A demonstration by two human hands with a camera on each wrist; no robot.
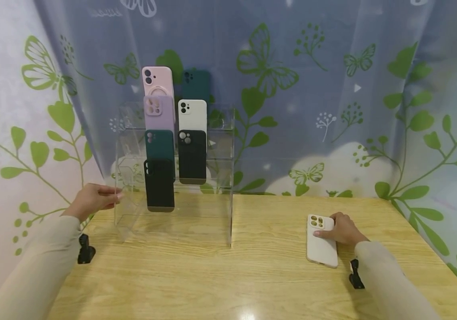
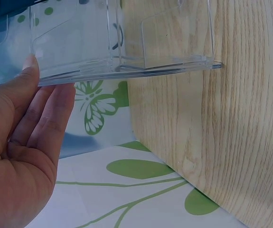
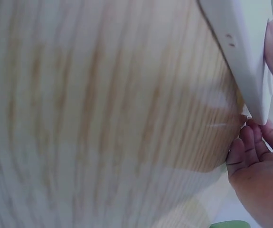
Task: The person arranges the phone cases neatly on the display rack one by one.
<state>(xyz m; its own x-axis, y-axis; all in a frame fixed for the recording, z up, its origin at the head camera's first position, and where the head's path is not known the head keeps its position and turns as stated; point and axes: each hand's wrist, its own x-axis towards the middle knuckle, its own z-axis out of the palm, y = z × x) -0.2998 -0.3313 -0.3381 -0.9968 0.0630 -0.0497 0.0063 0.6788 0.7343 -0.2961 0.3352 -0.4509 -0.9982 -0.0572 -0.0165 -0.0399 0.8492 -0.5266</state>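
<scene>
My left hand point(image 1: 95, 200) pinches the left side panel of a clear acrylic display stand point(image 1: 202, 209); in the left wrist view the thumb lies on one face of the panel point(image 2: 127, 73) and the fingers on the other. At the right of the table, my right hand point(image 1: 342, 229) grips a white phone case point(image 1: 321, 246) by its right edge, thumb across its back below the camera cutouts. The right wrist view catches one edge of the white case point(image 3: 238, 57), with fingertips at its corner.
Leaning in tiers on the stand are a pink case point(image 1: 160, 80), a purple case point(image 1: 162, 120), two dark green ones, a second white case point(image 1: 192, 116) and two black ones. A patterned curtain point(image 1: 276, 133) hangs behind the wooden table point(image 1: 212, 284).
</scene>
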